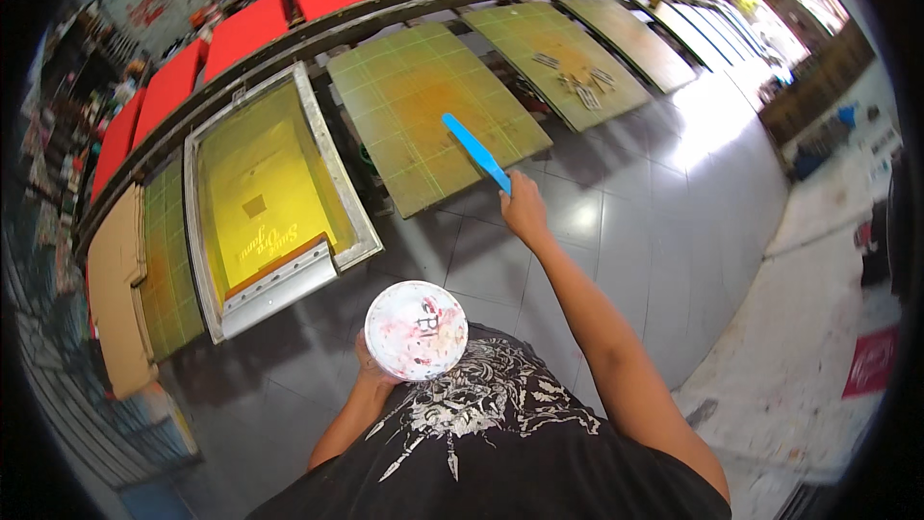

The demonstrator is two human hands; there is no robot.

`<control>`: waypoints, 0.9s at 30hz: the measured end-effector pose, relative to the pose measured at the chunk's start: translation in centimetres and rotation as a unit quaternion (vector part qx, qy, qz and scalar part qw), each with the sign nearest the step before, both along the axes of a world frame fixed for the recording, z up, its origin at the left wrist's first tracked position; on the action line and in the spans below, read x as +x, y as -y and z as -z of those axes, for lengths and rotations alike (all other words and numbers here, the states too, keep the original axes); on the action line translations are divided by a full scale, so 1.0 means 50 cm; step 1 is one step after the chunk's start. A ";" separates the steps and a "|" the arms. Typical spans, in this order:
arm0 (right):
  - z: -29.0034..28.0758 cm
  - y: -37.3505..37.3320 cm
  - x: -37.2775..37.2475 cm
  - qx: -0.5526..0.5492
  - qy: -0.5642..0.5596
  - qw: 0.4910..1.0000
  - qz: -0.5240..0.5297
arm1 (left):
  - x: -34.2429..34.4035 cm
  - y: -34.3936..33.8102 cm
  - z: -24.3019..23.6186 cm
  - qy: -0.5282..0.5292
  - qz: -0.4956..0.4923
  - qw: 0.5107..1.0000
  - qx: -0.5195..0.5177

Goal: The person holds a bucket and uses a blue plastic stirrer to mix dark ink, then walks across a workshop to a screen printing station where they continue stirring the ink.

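Observation:
In my right hand (523, 204) is a blue flat spatula (476, 154), its blade pointing up and left over a green printing board (433, 116). My fingers are wrapped round its lower end. Close to my body, my left hand (371, 356) holds a round white tub (417, 331) with a stained, hand-marked lid facing up; the tub hides most of the fingers. Left of the boards' middle lies a screen-printing frame (313, 125) with yellow mesh (260, 183). A squeegee (279, 284) with a metal holder rests across its near end.
A long rail (385, 12) runs behind the boards, with red cloths (245, 34) on boards beyond it. Several small metal pieces (582, 82) lie on another green board (539, 48). Brown cardboard (115, 279) sits at the far left. Grey tiled floor (606, 212) stretches right, toward a pale wall (808, 299).

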State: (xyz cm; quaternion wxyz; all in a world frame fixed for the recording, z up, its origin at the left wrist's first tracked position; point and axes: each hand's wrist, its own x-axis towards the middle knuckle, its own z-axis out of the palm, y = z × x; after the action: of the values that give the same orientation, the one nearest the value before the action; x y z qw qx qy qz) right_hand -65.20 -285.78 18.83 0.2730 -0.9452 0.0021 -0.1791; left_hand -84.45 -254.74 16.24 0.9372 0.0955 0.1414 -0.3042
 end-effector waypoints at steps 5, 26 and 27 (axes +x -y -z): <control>0.075 0.012 0.242 -0.044 -0.067 0.995 -0.058 | 0.141 0.088 -0.036 0.058 -0.034 0.998 0.016; -0.369 0.328 0.274 0.076 -0.098 0.942 -0.313 | 0.738 0.477 -0.246 0.486 0.171 0.755 0.407; -0.378 0.345 0.281 0.065 -0.088 0.935 -0.336 | 0.745 0.501 -0.261 0.533 0.171 0.701 0.442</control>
State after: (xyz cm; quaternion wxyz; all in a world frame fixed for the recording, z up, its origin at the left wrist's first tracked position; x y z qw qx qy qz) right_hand -51.13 -303.04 37.72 0.3771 -0.8829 -0.2798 0.0079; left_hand -47.21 -279.78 29.31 0.6383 0.6674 -0.2821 -0.2600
